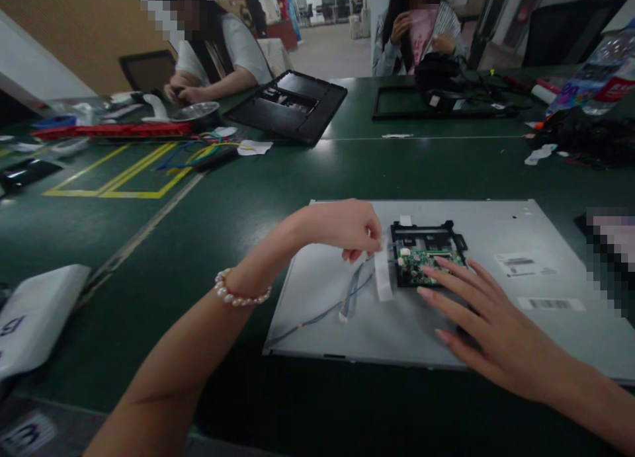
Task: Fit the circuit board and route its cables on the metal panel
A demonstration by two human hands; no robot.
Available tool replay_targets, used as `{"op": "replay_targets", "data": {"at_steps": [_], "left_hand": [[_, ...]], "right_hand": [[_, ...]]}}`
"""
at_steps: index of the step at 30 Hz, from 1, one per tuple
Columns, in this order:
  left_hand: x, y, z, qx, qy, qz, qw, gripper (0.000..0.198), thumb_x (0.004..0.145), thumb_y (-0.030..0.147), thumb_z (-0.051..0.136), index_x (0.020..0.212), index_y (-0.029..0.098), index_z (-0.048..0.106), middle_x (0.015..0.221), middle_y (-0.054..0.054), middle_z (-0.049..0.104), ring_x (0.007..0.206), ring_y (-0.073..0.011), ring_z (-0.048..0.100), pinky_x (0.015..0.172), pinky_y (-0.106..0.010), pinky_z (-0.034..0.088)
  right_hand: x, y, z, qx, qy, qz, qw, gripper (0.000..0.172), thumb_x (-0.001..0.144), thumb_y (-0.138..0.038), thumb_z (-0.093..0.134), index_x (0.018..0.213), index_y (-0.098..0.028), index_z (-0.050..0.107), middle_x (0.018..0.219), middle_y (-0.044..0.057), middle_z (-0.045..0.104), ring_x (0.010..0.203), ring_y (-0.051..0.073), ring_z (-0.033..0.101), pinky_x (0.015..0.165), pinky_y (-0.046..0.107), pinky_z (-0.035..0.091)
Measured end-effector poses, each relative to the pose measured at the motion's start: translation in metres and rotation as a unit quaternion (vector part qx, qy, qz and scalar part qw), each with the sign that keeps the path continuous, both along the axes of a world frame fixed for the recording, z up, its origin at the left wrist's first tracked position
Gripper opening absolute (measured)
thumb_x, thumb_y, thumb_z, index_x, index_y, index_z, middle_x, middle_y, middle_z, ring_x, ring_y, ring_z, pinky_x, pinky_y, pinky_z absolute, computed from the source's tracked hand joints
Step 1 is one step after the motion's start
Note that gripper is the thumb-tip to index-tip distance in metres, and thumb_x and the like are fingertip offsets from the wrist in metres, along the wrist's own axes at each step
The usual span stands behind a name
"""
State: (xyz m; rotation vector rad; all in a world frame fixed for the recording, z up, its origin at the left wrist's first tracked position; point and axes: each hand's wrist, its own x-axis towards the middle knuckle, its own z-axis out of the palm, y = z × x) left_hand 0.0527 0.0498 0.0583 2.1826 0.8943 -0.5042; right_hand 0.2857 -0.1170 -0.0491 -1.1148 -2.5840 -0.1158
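A grey metal panel (pixel 446 325) lies flat on the green table in front of me. On it sits a black bracket (pixel 427 233) holding a small green circuit board (pixel 415 262). My left hand (pixel 347 227), with a pearl bracelet on the wrist, is closed in a pinch on the top of a white flat ribbon cable (pixel 382 275) just left of the board. My right hand (pixel 483 321) lies flat with fingers spread, fingertips resting on the board's right edge. Thin blue and grey wires (pixel 347 298) trail across the panel to the left.
Two people sit across the table. A black monitor back cover (pixel 292 106) and a black frame (pixel 397 103) lie at the far side, with coloured wires (pixel 198 154), a red strip, a metal bowl and yellow floor-style markings at left. A white foam piece (pixel 34 315) is near left.
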Motion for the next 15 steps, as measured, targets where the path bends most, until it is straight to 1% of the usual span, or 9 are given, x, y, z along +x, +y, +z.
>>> {"op": "replay_targets", "data": {"at_steps": [2,4,7,10,12,15], "left_hand": [[0.004,0.000,-0.002,-0.010,-0.022,0.011,1.000,0.020,0.080,0.024,0.055,0.073,0.014,0.071,0.056,-0.001,0.064,0.054,-0.0120,0.058,0.065,-0.024,0.045],[0.006,-0.001,-0.004,-0.008,-0.017,0.008,1.000,0.020,0.079,0.024,0.056,0.069,0.014,0.070,0.053,-0.002,0.062,0.052,-0.0124,0.057,0.064,-0.025,0.045],[0.005,-0.001,-0.005,0.030,0.039,-0.003,0.999,0.023,0.077,0.024,0.055,0.062,0.013,0.069,0.050,-0.003,0.060,0.050,-0.0136,0.055,0.063,-0.027,0.045],[0.002,-0.001,-0.004,0.058,0.105,-0.010,0.993,0.026,0.076,0.026,0.055,0.060,0.013,0.070,0.050,-0.005,0.060,0.050,-0.0146,0.053,0.064,-0.028,0.045],[0.001,-0.001,-0.004,0.055,0.134,-0.011,0.989,0.029,0.078,0.028,0.053,0.060,0.013,0.071,0.050,-0.006,0.061,0.051,-0.0149,0.053,0.066,-0.028,0.045],[-0.001,-0.003,-0.006,0.029,0.173,-0.020,0.984,0.033,0.079,0.029,0.051,0.057,0.013,0.070,0.051,-0.008,0.061,0.050,-0.0163,0.053,0.066,-0.030,0.045]], "right_hand": [[-0.004,-0.001,0.003,0.004,-0.008,-0.001,1.000,0.064,0.094,-0.025,0.049,0.153,-0.023,0.025,0.159,0.007,0.029,0.147,0.028,0.018,0.117,0.057,0.017],[-0.008,-0.002,0.007,0.005,-0.026,0.000,1.000,0.060,0.094,-0.026,0.049,0.151,-0.022,0.031,0.158,0.004,0.031,0.148,0.029,0.016,0.118,0.058,0.010],[-0.016,-0.007,0.014,0.001,-0.054,0.013,0.998,0.055,0.093,-0.024,0.048,0.147,-0.023,0.038,0.158,0.000,0.033,0.147,0.029,0.016,0.117,0.060,-0.001],[-0.022,-0.011,0.017,-0.008,-0.066,0.039,0.997,0.055,0.092,-0.023,0.047,0.146,-0.023,0.040,0.157,-0.001,0.033,0.147,0.027,0.016,0.116,0.059,-0.007],[-0.024,-0.014,0.017,-0.015,-0.072,0.048,0.996,0.056,0.090,-0.023,0.047,0.146,-0.023,0.041,0.158,-0.001,0.032,0.147,0.026,0.015,0.116,0.060,-0.010],[-0.025,-0.014,0.016,-0.027,-0.085,0.047,0.995,0.059,0.089,-0.024,0.049,0.146,-0.022,0.040,0.158,0.000,0.030,0.147,0.027,0.017,0.115,0.060,-0.011]]}}
